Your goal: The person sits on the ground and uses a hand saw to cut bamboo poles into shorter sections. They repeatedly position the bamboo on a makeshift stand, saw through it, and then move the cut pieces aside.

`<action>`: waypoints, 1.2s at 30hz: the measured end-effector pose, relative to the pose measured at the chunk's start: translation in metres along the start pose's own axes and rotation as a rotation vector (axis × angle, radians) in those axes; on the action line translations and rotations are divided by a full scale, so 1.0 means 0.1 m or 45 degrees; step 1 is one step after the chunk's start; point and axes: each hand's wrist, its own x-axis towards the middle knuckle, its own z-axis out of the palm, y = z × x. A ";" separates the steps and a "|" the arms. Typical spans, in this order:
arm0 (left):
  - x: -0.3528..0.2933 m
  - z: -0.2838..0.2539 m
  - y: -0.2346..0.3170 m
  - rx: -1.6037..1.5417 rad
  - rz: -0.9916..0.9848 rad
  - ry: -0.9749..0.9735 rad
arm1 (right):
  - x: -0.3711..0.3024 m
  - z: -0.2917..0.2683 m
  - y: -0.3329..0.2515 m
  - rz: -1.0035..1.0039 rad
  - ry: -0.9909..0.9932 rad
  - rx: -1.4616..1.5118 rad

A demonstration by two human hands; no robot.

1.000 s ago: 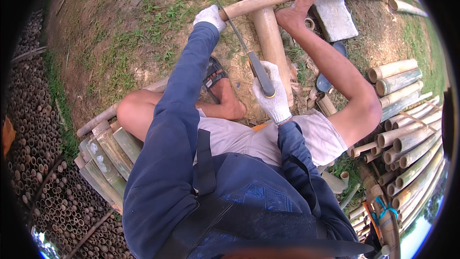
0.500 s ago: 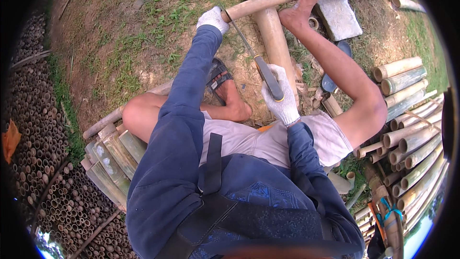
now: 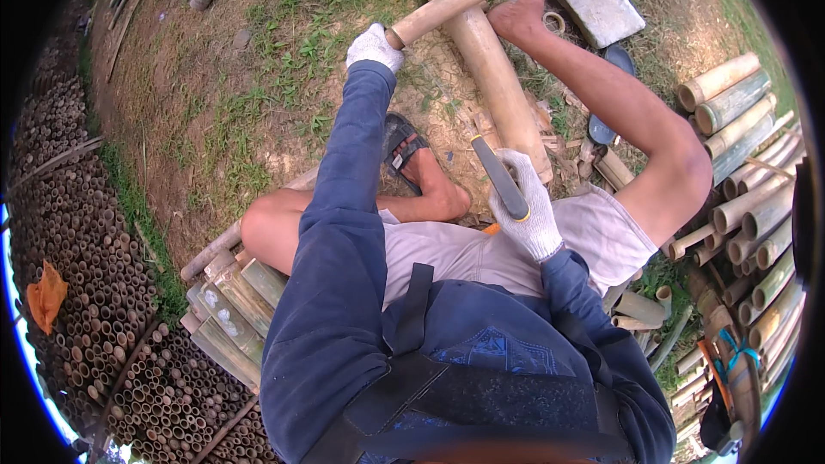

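A long, curved bamboo pole (image 3: 455, 9) lies across a thicker bamboo log (image 3: 485, 60), with my bare right foot (image 3: 526, 9) pressed on it. At the pole's near-left cut end is my left hand (image 3: 375, 48), in a white knitted glove. Its fingers are closed, and whatever lies inside them is hidden. My right hand (image 3: 526, 202), gloved the same way, grips the grey and yellow handle of a hand saw (image 3: 500, 179) above my lap. The saw is apart from the pole, and its thin blade hardly shows against the ground.
A pale stone block (image 3: 597, 4) sits beyond my right foot, near a loose dark sandal (image 3: 601, 127). Cut bamboo lengths (image 3: 730, 112) are piled at the right. Many stacked bamboo ends (image 3: 94, 292) fill the left side. Beneath me are bamboo poles (image 3: 228, 309).
The saw has come away from the pole's end and back toward my lap in my right hand. My left hand stays by that end, now seen as an open cut face. The view has shifted slightly.
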 end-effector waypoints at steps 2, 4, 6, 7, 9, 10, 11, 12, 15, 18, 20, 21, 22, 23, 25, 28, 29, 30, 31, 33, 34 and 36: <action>-0.02 0.00 0.00 -0.030 -0.005 0.040 | 0.39 0.20 0.18 -0.160 0.042 -0.037; 0.00 0.01 -0.01 0.011 0.008 0.053 | 0.49 0.28 0.22 -0.128 0.018 -0.033; 0.04 0.04 -0.03 0.024 0.027 0.057 | 0.28 0.17 0.13 -0.074 0.031 -0.023; 0.07 0.06 -0.04 0.013 0.032 0.063 | 0.06 0.07 0.05 -0.070 0.036 0.006; 0.10 0.11 -0.08 0.068 0.025 0.009 | -0.40 -0.17 -0.12 -0.002 0.004 0.048; 0.10 0.13 -0.09 0.065 0.023 0.035 | -0.60 -0.28 -0.20 0.085 -0.013 -0.022; 0.11 0.14 -0.10 0.048 0.033 0.057 | -0.68 -0.35 -0.23 0.035 -0.022 -0.060; 0.10 0.15 -0.09 0.056 0.023 0.055 | -0.71 -0.38 -0.26 0.023 -0.009 -0.101; 0.06 0.12 -0.04 0.047 0.000 0.066 | -0.30 -0.19 -0.15 0.033 0.019 0.041; -0.01 0.03 -0.05 -0.026 0.001 0.069 | 0.46 0.23 0.12 -0.066 0.005 -0.154; -0.05 -0.02 -0.16 -0.054 0.034 0.146 | 0.69 0.40 0.23 -0.096 0.048 -0.080; -0.01 -0.05 -0.23 -0.069 0.048 0.183 | 0.64 0.45 0.25 -0.081 0.053 -0.038; 0.03 -0.03 -0.30 -0.106 0.069 0.249 | 0.60 0.48 0.28 -0.054 0.052 -0.009; 0.09 0.00 -0.40 -0.157 0.110 0.261 | 0.51 0.50 0.31 0.006 -0.031 -0.075; 0.18 0.13 -0.60 -0.415 0.086 0.134 | 0.33 0.53 0.40 0.121 -0.193 -0.216; 0.22 0.45 -0.83 -0.707 0.036 0.031 | 0.27 0.68 0.63 -0.106 -0.220 -0.479; 0.21 0.55 -0.89 -0.710 0.170 0.202 | 0.28 0.73 0.72 -0.065 -0.300 -0.604; 0.18 0.64 -0.94 -0.732 0.319 0.379 | 0.28 0.79 0.82 -0.018 -0.363 -0.679; 0.18 0.70 -0.97 -0.820 0.286 0.337 | 0.26 0.84 0.91 0.002 -0.407 -0.738; 0.13 0.79 -1.00 -0.999 0.206 0.252 | 0.23 0.94 1.06 0.057 -0.463 -0.884; 0.11 0.81 -1.00 -1.019 0.255 0.255 | 0.22 0.97 1.12 0.013 -0.455 -0.942; 0.09 0.80 -0.97 -1.055 0.285 0.247 | 0.19 1.00 1.20 0.039 -0.558 -1.097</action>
